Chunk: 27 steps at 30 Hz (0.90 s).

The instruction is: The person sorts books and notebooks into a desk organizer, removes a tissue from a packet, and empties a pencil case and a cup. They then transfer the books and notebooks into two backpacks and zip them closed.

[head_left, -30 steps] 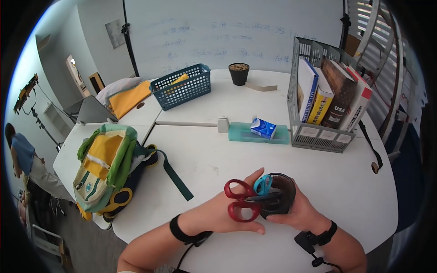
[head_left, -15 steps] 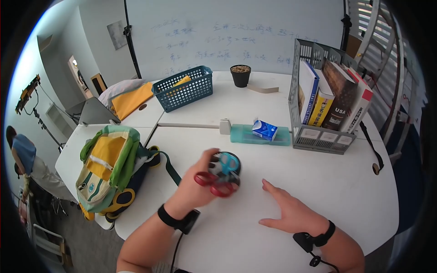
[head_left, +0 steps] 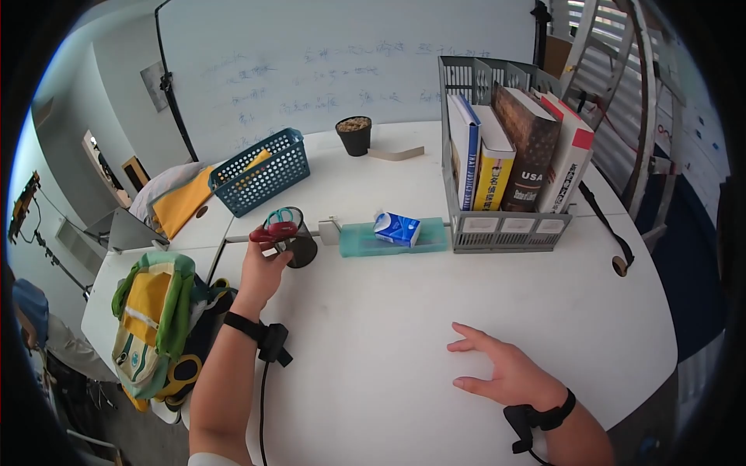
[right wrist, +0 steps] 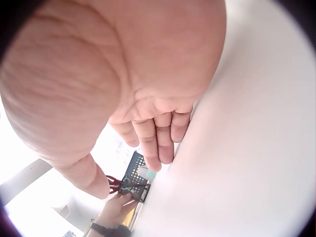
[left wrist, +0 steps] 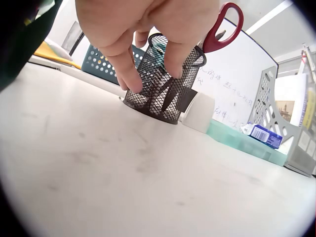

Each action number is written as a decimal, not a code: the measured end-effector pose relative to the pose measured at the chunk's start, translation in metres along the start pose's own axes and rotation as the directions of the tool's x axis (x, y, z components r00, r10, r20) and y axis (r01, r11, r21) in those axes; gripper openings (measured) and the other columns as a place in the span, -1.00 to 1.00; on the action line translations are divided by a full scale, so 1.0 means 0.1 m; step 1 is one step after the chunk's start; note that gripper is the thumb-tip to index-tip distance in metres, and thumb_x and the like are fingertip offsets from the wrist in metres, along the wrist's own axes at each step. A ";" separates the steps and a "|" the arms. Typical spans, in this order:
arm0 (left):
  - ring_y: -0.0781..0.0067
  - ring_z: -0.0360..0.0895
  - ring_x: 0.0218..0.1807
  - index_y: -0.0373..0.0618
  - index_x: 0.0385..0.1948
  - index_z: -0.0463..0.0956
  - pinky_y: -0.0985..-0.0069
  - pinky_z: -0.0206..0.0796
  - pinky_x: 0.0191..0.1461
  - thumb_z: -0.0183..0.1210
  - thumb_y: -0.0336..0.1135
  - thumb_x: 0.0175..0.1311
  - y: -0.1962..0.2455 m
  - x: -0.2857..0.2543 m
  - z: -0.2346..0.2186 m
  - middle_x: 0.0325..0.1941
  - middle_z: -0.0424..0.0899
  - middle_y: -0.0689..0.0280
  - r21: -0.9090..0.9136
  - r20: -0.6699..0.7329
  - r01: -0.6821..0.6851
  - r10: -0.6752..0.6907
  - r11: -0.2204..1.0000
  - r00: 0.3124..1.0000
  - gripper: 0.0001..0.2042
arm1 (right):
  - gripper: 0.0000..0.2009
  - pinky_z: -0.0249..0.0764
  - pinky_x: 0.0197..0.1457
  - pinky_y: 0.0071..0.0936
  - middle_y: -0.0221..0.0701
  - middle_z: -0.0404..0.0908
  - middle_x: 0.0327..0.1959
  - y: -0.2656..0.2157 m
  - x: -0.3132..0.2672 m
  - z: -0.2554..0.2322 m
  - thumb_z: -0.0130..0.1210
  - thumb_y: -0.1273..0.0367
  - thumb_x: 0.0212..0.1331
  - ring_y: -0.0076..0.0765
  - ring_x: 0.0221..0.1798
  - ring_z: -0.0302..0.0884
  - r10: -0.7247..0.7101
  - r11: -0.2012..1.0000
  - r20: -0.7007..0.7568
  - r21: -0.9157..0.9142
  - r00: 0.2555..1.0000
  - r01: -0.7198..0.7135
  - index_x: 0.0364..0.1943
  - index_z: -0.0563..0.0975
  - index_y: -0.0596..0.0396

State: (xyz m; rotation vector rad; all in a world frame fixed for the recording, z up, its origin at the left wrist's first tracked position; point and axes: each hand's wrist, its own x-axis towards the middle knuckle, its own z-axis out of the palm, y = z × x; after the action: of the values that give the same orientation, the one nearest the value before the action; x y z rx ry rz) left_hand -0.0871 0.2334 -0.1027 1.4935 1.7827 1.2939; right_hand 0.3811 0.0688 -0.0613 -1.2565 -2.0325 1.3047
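Observation:
My left hand (head_left: pixel 264 273) grips a black mesh pen holder (left wrist: pixel 165 94), thumb and fingers on either side of it. The holder's base is at the tabletop beside a white block (head_left: pixel 329 232). Red-handled scissors (head_left: pixel 273 231) and a pair with light-blue handles (head_left: pixel 284 213) stick out of its top. In the left wrist view the mesh leans slightly, and the fingers cover part of it. Over the front right of the table, my right hand (head_left: pixel 509 374) holds nothing, its fingers extended and the thumb apart.
A teal case (head_left: pixel 357 242) with a blue-and-white packet (head_left: pixel 397 230) lies right of the holder. Behind stand a blue basket (head_left: pixel 264 182) and a black pot (head_left: pixel 355 141). A grey file rack (head_left: pixel 505 241) holds books at right; a backpack (head_left: pixel 151 326) lies at left.
The right hand has let go of the pen holder and stays near the front. My left hand has carried the holder with its scissors back and left, beside the white block.

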 end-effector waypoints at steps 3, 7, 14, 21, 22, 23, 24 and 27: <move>0.20 0.77 0.05 -0.24 0.41 0.26 0.36 0.59 0.09 0.47 -0.42 0.28 0.15 -0.04 0.09 0.09 0.70 0.05 0.089 -0.034 0.064 -0.061 0.994 0.998 -0.30 | -0.16 0.43 0.50 -0.28 -0.25 0.67 0.35 0.10 0.02 -0.02 0.44 0.31 0.30 -0.22 0.40 0.59 -0.067 0.997 -0.021 0.035 0.998 0.068 0.62 0.24 0.07; 0.24 0.74 0.10 -0.22 0.36 0.29 0.37 0.59 0.04 0.44 -0.41 0.30 0.19 -0.04 0.11 0.07 0.70 0.07 0.100 -0.003 0.040 -0.040 0.994 0.999 -0.36 | -0.29 0.47 0.46 -0.30 -0.28 0.71 0.27 0.19 0.06 0.01 0.41 0.35 0.32 -0.23 0.35 0.62 -0.089 0.996 -0.030 0.020 0.996 0.090 0.54 0.39 0.00; 0.30 0.72 0.10 -0.25 0.31 0.41 0.39 0.57 0.10 0.45 -0.27 0.30 0.55 -0.46 -0.29 0.04 0.75 0.11 0.294 0.120 0.063 -0.102 0.954 0.987 -0.40 | -0.43 0.52 0.41 -0.26 -0.31 0.73 0.20 0.27 0.06 0.01 0.40 0.28 0.33 -0.15 0.28 0.64 -0.166 0.986 -0.035 0.004 0.986 0.166 0.42 0.54 -0.03; 0.16 0.77 -0.06 -0.23 -0.18 0.72 0.36 0.56 0.12 0.50 -0.49 0.10 1.23 -1.65 -1.31 -0.15 0.80 0.16 0.567 -0.001 -0.274 0.334 0.777 0.943 -0.75 | -0.47 0.54 0.37 -0.32 -0.29 0.77 0.13 0.28 0.04 0.03 0.45 0.37 0.23 -0.21 0.21 0.70 -0.143 0.988 -0.080 0.048 0.987 0.147 0.32 0.61 0.03; 0.07 0.75 0.00 -0.22 -0.18 0.72 0.33 0.54 0.15 0.53 -0.51 0.01 1.24 -1.78 -1.50 -0.12 0.78 0.13 0.615 -0.070 -0.231 0.344 0.754 0.936 -0.70 | -0.47 0.54 0.37 -0.32 -0.29 0.77 0.13 0.26 0.05 0.04 0.45 0.37 0.23 -0.21 0.21 0.70 -0.157 0.985 -0.061 0.059 0.986 0.161 0.32 0.61 0.03; 0.03 0.73 0.07 -0.21 -0.11 0.71 0.30 0.53 0.20 0.55 -0.51 -0.03 1.21 -1.87 -1.73 -0.03 0.77 0.11 0.710 -0.076 -0.242 0.413 0.662 0.907 -0.62 | -0.47 0.54 0.38 -0.32 -0.29 0.77 0.13 0.23 0.04 0.04 0.45 0.39 0.22 -0.23 0.21 0.70 -0.146 0.987 -0.067 0.053 0.987 0.150 0.31 0.62 0.04; -0.01 0.72 0.09 -0.20 -0.06 0.70 0.27 0.52 0.23 0.56 -0.49 -0.05 1.18 -1.94 -1.93 0.00 0.76 0.09 0.770 -0.095 -0.180 0.389 0.612 0.916 -0.58 | -0.48 0.54 0.38 -0.32 -0.29 0.77 0.13 0.21 0.05 0.04 0.45 0.42 0.21 -0.25 0.22 0.70 -0.133 0.990 -0.077 0.041 0.988 0.137 0.30 0.62 0.05; -0.06 0.70 0.17 -0.19 0.10 0.67 0.23 0.50 0.30 0.60 -0.44 -0.10 1.03 -2.16 -2.29 0.10 0.75 0.05 0.808 -0.195 0.009 0.252 0.590 0.948 -0.42 | -0.49 0.54 0.38 -0.31 -0.29 0.77 0.12 0.24 0.04 0.06 0.44 0.45 0.20 -0.23 0.21 0.70 -0.141 0.989 -0.080 0.024 0.987 0.143 0.28 0.63 0.06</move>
State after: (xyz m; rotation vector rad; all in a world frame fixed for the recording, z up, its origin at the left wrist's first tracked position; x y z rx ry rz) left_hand -0.1629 -0.0540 0.0445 1.9743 2.7440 0.7733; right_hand 0.3858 0.0733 -0.0852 -1.1101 -2.0015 1.1972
